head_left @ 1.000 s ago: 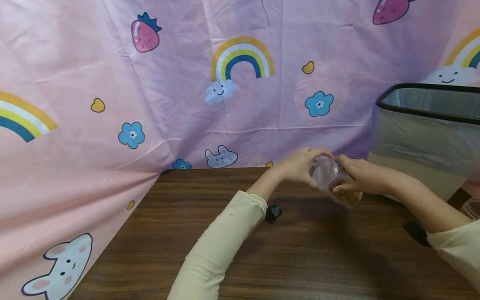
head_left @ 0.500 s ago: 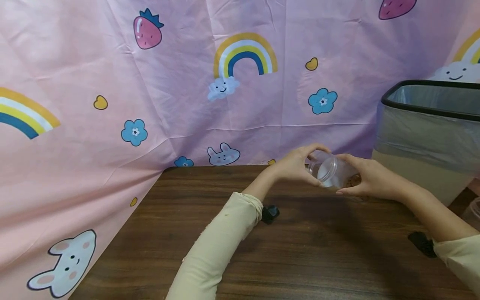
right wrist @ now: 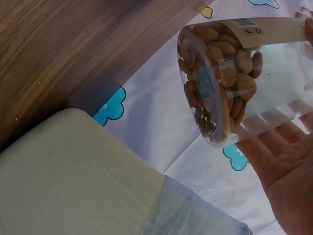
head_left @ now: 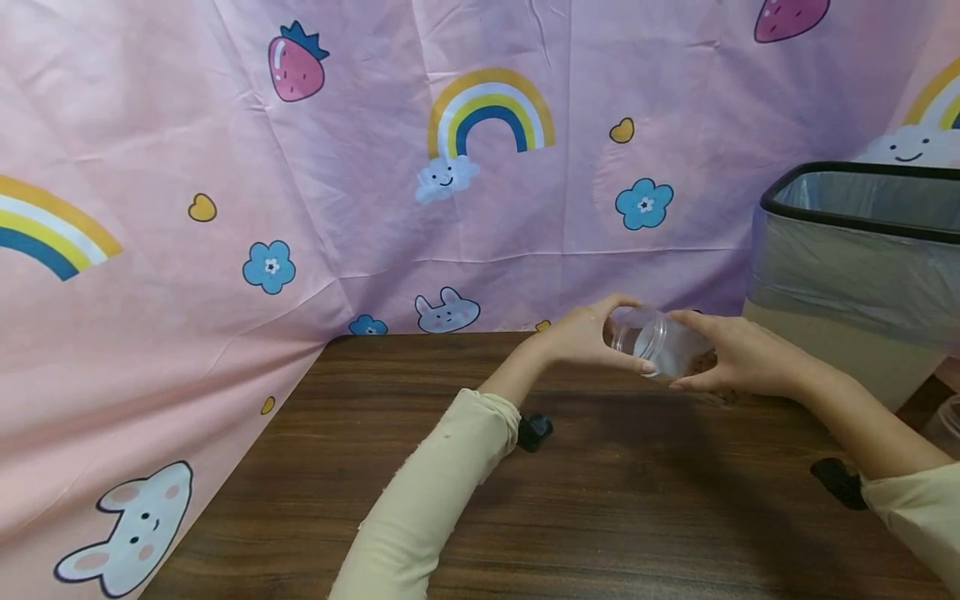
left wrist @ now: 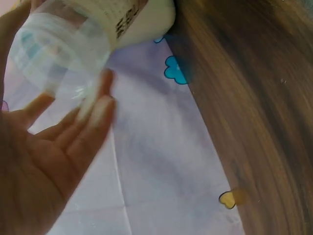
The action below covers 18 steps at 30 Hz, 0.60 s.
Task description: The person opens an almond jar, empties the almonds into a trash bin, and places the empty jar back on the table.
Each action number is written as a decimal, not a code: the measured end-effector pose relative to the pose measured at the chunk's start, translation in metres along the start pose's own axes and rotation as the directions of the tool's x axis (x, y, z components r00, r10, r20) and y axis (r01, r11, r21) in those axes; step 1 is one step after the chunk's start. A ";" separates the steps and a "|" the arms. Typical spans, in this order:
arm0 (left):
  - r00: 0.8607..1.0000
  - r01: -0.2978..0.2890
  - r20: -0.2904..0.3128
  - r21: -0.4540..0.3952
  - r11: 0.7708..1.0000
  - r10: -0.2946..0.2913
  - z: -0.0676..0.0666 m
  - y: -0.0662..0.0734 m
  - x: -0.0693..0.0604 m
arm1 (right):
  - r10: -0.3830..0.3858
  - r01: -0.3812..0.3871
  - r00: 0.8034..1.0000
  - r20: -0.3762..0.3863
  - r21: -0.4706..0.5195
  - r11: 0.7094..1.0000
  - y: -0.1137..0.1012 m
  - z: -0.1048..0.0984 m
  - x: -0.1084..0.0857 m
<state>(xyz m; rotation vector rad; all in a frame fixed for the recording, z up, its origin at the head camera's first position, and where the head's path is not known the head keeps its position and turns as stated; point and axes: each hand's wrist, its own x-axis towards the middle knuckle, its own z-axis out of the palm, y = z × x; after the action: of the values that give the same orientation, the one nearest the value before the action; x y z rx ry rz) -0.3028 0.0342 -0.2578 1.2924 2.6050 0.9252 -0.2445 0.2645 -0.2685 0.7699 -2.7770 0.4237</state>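
Note:
A clear plastic jar of almonds (right wrist: 230,73) lies tilted on its side in the air above the table, held between both hands. My right hand (head_left: 750,358) grips its base end, where the almonds have gathered; a paper label shows in the right wrist view. Around the clear mouth end (left wrist: 58,54) curls my left hand (head_left: 585,337), thumb and fingers on opposite sides. Whether that round clear end is a lid or a second container I cannot tell. Blur softens the left fingertips (left wrist: 100,105) in the left wrist view.
A beige bin (head_left: 847,292) with a black rim and plastic liner stands right of the hands. Part of another clear container (head_left: 947,421) shows at the right edge. A patterned pink cloth (head_left: 495,233) hangs behind the dark wooden table (head_left: 600,508).
The jar has turned from slanting down toward its base to lying nearly level. My right hand has shifted slightly right along it; my left hand stays round the mouth end.

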 end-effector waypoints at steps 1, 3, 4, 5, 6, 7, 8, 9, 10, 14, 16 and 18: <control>1.000 -0.017 0.010 0.014 1.000 0.017 -0.001 0.000 0.000 | -0.002 0.002 1.000 0.002 -0.004 1.000 0.000 0.000 0.000; 0.996 -0.092 0.018 0.010 0.996 0.091 -0.002 -0.002 -0.001 | -0.006 0.006 1.000 0.001 -0.012 1.000 0.000 0.000 0.000; 0.989 -0.144 0.017 0.004 0.990 0.144 -0.002 -0.004 -0.001 | -0.007 0.007 1.000 -0.001 -0.018 1.000 0.000 -0.001 0.000; 0.981 -0.194 0.014 -0.004 0.981 0.194 -0.002 -0.005 -0.001 | -0.007 0.007 1.000 0.001 -0.024 1.000 0.000 -0.001 0.000; 0.969 -0.245 0.004 -0.004 0.969 0.245 -0.002 -0.006 0.000 | -0.007 0.007 1.000 0.001 -0.026 1.000 0.000 -0.002 0.001; 0.956 -0.294 -0.005 -0.004 0.956 0.294 -0.002 -0.007 0.000 | -0.007 0.007 1.000 0.003 -0.028 1.000 -0.001 -0.002 0.001; 0.944 -0.329 -0.014 -0.019 0.944 0.329 -0.002 -0.007 0.000 | -0.004 0.005 1.000 0.006 -0.030 1.000 -0.001 -0.003 0.001; 0.938 -0.348 -0.018 -0.027 0.937 0.347 -0.002 -0.007 0.000 | -0.003 0.003 1.000 0.009 -0.033 0.999 -0.002 -0.003 0.001; 0.938 -0.346 -0.023 -0.035 0.937 0.346 -0.002 -0.007 0.000 | 0.000 0.001 1.000 0.012 -0.034 0.999 -0.003 -0.004 0.001; 0.973 -0.229 -0.021 -0.057 0.972 0.229 -0.003 -0.004 -0.003 | 0.002 -0.001 1.000 0.027 -0.037 0.999 -0.005 -0.005 0.000; 0.992 -0.128 -0.014 -0.056 0.990 0.127 -0.004 -0.002 -0.005 | 0.006 -0.005 0.999 0.037 -0.036 0.999 -0.005 -0.006 0.000; 0.999 -0.032 -0.013 -0.035 0.999 0.031 -0.004 0.000 -0.006 | 0.005 -0.004 0.999 0.043 -0.037 0.999 -0.006 -0.006 0.000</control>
<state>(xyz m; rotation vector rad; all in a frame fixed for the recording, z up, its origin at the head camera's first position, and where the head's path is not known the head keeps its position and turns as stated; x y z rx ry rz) -0.2996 0.0278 -0.2557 1.3269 2.5722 0.9828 -0.2403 0.2618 -0.2615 0.7733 -2.8185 0.3595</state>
